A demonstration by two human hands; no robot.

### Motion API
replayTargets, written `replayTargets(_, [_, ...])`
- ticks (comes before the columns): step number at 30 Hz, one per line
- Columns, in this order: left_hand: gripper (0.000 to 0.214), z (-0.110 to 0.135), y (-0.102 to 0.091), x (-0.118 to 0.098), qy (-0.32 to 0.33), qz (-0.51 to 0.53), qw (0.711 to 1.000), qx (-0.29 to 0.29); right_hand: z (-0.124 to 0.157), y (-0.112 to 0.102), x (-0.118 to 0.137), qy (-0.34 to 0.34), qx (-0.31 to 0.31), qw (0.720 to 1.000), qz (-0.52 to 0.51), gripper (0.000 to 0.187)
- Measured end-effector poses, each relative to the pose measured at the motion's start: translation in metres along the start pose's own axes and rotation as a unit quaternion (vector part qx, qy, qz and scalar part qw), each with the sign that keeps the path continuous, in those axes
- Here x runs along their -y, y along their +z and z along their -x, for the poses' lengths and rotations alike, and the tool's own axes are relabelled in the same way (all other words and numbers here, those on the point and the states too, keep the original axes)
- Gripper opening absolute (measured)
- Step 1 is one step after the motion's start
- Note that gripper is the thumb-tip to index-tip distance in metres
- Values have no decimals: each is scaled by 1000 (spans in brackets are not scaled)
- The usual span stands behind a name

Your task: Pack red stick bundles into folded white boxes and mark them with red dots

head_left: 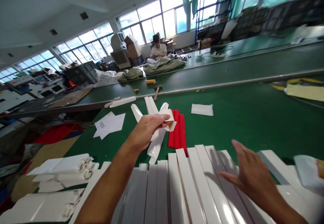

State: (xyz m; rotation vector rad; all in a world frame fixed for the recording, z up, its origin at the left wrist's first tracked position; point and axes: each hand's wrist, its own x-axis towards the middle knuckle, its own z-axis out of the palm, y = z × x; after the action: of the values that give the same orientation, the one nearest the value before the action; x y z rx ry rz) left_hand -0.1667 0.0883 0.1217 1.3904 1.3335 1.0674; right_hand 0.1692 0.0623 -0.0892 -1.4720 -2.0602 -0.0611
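Observation:
My left hand (146, 129) reaches out over the green table and pinches a narrow white carton (171, 125) near its open end, thumb on top. More white cartons (157, 144) lie loosely under and beyond this hand. Just right of it rests a bundle of red strips (180, 129), and I cannot tell exactly what they are. My right hand (249, 166) is held over the right part of a row of long white boxes (194, 173), thumb and fingers apart, holding nothing. The boxes lie side by side along the near edge, partly behind my left forearm.
Stacks of flat white cartons (60, 170) lie at the near left, with white paper sheets (108, 124) beyond. A white packet (202, 109) is right of the red strips. A yellow roll (150, 81) lies farther back. A co-worker (158, 50) sits across the tables.

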Motion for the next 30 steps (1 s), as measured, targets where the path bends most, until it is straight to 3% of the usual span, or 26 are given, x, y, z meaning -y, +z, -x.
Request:
replayTargets(3, [29,34,20,-45,-5,140,989,52,-47,-33,38,-110,-46,992,-28,119])
replayTargets(6, [21,56,45,-70,-4,195,975,103,-70,-57,54,-145,-63,985,-75,134])
replayTargets(8, [20,66,62,-78,2,209,970,125,-70,-65,55,-128,-78,981,-119,128])
replayTargets(10, [22,72,75,-80,17,208,968,138,-61,-69,54,-113,-83,976,-168,108])
replayTargets(13, [31,71,84,-71,53,175,973,139,-46,-74,56,-113,-67,965,-227,74])
replayTargets(15, [47,65,86,-56,105,146,980,87,-39,-78,59,-91,-56,960,-260,59])
replayTargets(18, [100,54,97,-23,174,111,978,7,-34,-81,64,-32,-20,951,-306,46])
replayTargets(20, [124,52,113,0,135,119,983,45,-33,-81,69,-22,19,944,-329,41])
replayTargets(23, [99,59,132,23,20,186,981,42,-36,-74,77,-60,127,907,-396,46])
replayTargets(25, [85,69,130,31,-17,231,973,-15,-44,-62,77,-105,251,842,-466,48])
replayTargets(26, [84,75,124,33,-22,249,967,-52,-51,-51,75,-92,306,811,-490,44])
replayTargets(28, [89,86,106,35,-15,266,954,-138,-71,-19,70,25,359,791,-494,34])
replayTargets(30, [93,96,90,39,-6,263,939,-222,-99,26,67,194,333,813,-436,32])
